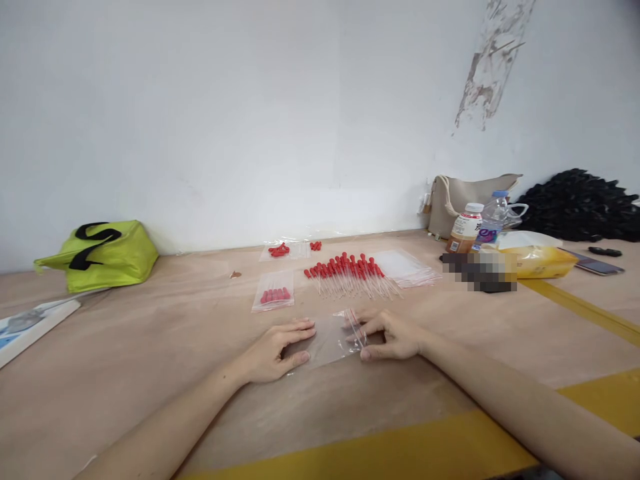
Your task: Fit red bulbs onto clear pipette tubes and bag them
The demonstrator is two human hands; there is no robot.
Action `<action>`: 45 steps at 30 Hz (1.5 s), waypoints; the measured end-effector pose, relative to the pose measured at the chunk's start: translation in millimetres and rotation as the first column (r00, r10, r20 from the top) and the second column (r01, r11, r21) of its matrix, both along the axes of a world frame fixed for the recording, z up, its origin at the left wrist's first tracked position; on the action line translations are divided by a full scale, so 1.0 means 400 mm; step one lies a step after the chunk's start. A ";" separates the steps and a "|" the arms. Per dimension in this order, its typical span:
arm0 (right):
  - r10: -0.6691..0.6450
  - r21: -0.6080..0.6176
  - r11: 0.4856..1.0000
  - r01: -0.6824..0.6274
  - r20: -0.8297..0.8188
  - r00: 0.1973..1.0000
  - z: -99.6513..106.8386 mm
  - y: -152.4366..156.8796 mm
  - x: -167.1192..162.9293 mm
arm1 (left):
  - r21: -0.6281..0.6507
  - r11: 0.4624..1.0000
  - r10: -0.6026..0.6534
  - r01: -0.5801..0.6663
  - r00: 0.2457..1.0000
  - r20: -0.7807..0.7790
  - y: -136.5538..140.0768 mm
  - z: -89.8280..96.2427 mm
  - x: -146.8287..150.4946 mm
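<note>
A clear zip-lock bag (330, 341) lies flat on the table between my hands, its zip end on the right. My left hand (277, 350) rests at the bag's left edge, fingers stretched out and thumb apart. At the zip end is my right hand (393, 333), fingers spread and thumb by the near corner. Some of its fingertips show through the film; whether they are inside or beneath the bag I cannot tell. Just beyond lies a row of droppers (350, 268) with red bulbs and thin clear tubes. Left of them, a small zip-lock bag (274, 279) holds several red bulbs.
Farther back are more red pieces (279, 251) on a clear bag. A stack of flat clear bags (407, 267) lies right of the droppers. Bottles (465, 228), a yellow packet (545, 262) and a phone (597, 263) stand or lie at right; a lime-green bag (113, 257) sits at left.
</note>
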State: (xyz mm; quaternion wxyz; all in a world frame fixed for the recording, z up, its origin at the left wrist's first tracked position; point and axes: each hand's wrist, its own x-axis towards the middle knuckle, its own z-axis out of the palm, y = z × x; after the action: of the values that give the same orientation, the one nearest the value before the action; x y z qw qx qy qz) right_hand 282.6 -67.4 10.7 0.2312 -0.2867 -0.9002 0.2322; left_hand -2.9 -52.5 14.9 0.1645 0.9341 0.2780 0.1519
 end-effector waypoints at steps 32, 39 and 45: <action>-0.726 -0.552 0.637 0.539 -0.664 0.179 0.046 0.169 0.060 | 0.037 0.987 0.157 -0.159 0.987 0.041 -0.008 -0.003 0.010; -0.805 -0.775 0.582 0.246 -0.593 0.037 -0.025 0.106 0.021 | 0.017 0.986 0.167 -0.168 0.986 0.026 -0.013 0.005 0.015; -0.854 -0.866 0.499 0.038 -0.483 0.195 -0.035 0.086 0.006 | 0.028 0.986 0.161 -0.162 0.986 0.038 -0.011 0.003 0.016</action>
State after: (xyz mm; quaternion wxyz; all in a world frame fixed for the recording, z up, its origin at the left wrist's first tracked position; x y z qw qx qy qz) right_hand 284.8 -33.1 -3.3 0.6125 -0.4521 -0.3006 0.5746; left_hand 3.5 -57.1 16.1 0.1420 0.9082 0.3473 0.1858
